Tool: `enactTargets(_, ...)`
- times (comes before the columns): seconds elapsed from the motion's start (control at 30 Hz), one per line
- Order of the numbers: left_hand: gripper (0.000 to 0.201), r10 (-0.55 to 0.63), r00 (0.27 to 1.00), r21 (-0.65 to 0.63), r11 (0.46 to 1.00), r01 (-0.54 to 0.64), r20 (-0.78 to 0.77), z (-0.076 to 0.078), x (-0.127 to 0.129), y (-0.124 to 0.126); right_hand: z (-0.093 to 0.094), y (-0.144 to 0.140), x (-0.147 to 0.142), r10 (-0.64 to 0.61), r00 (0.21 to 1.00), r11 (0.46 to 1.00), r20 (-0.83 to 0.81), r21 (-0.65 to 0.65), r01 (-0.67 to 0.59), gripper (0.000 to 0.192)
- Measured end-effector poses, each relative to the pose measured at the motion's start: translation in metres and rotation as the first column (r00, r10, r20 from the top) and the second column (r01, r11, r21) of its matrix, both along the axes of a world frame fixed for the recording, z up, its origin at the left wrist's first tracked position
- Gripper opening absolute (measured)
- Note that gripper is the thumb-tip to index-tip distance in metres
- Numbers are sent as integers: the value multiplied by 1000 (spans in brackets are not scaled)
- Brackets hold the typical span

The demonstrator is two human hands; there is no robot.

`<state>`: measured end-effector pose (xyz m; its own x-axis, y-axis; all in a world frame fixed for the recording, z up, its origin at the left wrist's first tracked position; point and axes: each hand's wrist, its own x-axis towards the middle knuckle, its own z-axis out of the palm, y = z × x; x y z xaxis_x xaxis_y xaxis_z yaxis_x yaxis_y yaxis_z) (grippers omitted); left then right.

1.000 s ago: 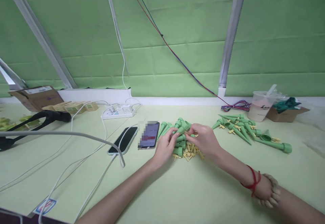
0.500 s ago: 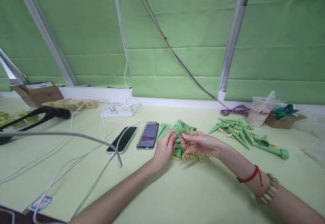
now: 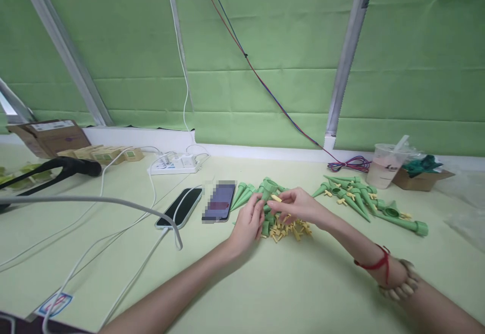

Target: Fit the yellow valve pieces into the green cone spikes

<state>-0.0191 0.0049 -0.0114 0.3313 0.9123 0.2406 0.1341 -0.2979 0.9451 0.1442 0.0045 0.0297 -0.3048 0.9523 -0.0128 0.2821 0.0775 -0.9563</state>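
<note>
My left hand (image 3: 245,227) is closed around a green plastic watering spike (image 3: 268,187), its wide round end upward. Between the fingertips of my right hand (image 3: 303,205) is a small yellow valve (image 3: 276,198), close beside the held spike. Under and in front of both hands lies a heap of loose yellow valves (image 3: 293,230). More green spikes (image 3: 242,195) lie behind and left of my left hand, partly covered by it. Off to the right is a second group of green spikes (image 3: 358,200), several with yellow valves fitted or lying among them.
Two phones, one dark (image 3: 180,207) and one lit (image 3: 222,202), lie left of the hands. White cables run from a power strip (image 3: 176,167). A plastic cup (image 3: 384,167) and small cardboard box (image 3: 420,180) stand back right. A black forked object (image 3: 68,170) is at left.
My right hand has risen slightly, and a yellow valve now shows at its fingertips. The spike in my left hand has tipped more upright. The view has shifted slightly.
</note>
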Motion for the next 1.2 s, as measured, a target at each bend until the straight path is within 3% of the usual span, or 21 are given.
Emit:
enactTargets(0.1,31,-23,997,24,999,21,68,-1,-2,3,5,-2,5,174,928,937,-329,-235,-258,33)
enactTargets(0.2,30,-25,999,91,996,21,48,0,-5,4,4,-3,6,163,841,869,-516,-329,-371,27)
enactTargets(0.3,32,-14,1000,147,989,12,11,2,-8,4,5,-4,6,135,828,844,-545,-374,-384,24)
enactTargets(0.4,33,27,1000,184,983,-25,-9,5,-9,6,10,-5,4,89,881,902,-465,-337,-269,25)
enactTargets(0.5,32,91,993,218,973,-73,-75,6,-9,7,14,-7,1,2,966,984,-258,-170,-48,25)
enactTargets(0.57,30,118,985,216,972,-89,-128,6,-9,7,11,-8,-3,-121,990,989,-74,79,126,22)
enactTargets(0.6,30,122,981,210,974,-89,-150,5,-8,7,9,-9,-4,-191,982,951,3,248,185,19)
enactTargets(0.67,30,120,978,198,976,-85,-172,4,-7,6,5,-10,-7,-297,949,815,102,545,196,14)
enactTargets(0.7,30,118,978,192,978,-84,-172,3,-7,5,4,-10,-7,-312,941,764,129,623,168,14)
enactTargets(0.73,30,119,979,184,979,-88,-165,2,-7,5,4,-10,-7,-294,945,759,145,636,138,14)
enactTargets(0.77,30,121,980,173,980,-94,-155,1,-7,6,6,-10,-7,-248,957,802,150,586,116,13)
enactTargets(0.83,30,129,982,154,982,-108,-135,-1,-7,7,12,-10,-4,-137,985,927,109,365,89,16)
enactTargets(0.9,31,127,984,151,983,-108,-125,-2,-7,8,18,-10,0,-83,996,987,44,139,77,28)
enactTargets(1.0,31,116,985,186,978,-91,-125,-3,-8,10,21,-9,3,18,999,999,-41,-37,-20,40)
enactTargets(1.1,31,127,981,226,970,-92,-144,-3,-9,9,16,-7,4,131,979,984,-159,-102,-148,39)
enactTargets(1.2,29,151,973,266,959,-101,-174,-3,-11,9,9,-4,0,32,984,996,-177,-72,-45,37)
